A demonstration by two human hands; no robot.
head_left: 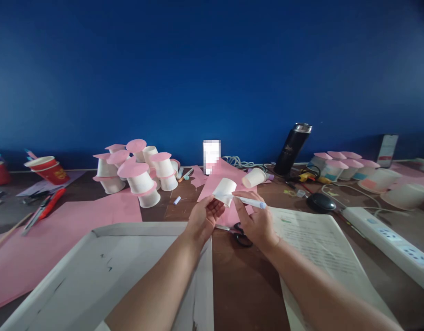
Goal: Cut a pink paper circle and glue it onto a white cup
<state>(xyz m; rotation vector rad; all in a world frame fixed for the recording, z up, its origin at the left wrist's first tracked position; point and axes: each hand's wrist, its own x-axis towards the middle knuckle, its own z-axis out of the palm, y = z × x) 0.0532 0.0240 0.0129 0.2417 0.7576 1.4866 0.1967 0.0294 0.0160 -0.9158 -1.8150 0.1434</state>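
Observation:
My left hand (205, 216) is closed around the lower side of a white paper cup (224, 188), which is tilted above the pink paper. A white marker with a pale blue end (249, 201) is gripped in my right hand (258, 223), its tip side close to or touching the cup. Another paper cup (255, 177) lies on its side just beyond. Below my hands, black-handled scissors (242, 239) rest on the brown table (246, 285). A small marker cap (177, 200) lies to the left of my hands.
Stacked cups with pink paper tops (138, 177) stand at back left, more at right (349, 168). A grey-white tray (129, 257) is front left. A black bottle (292, 149), mouse (321, 202), power strip (391, 241) and printed paper (311, 239) are on the right.

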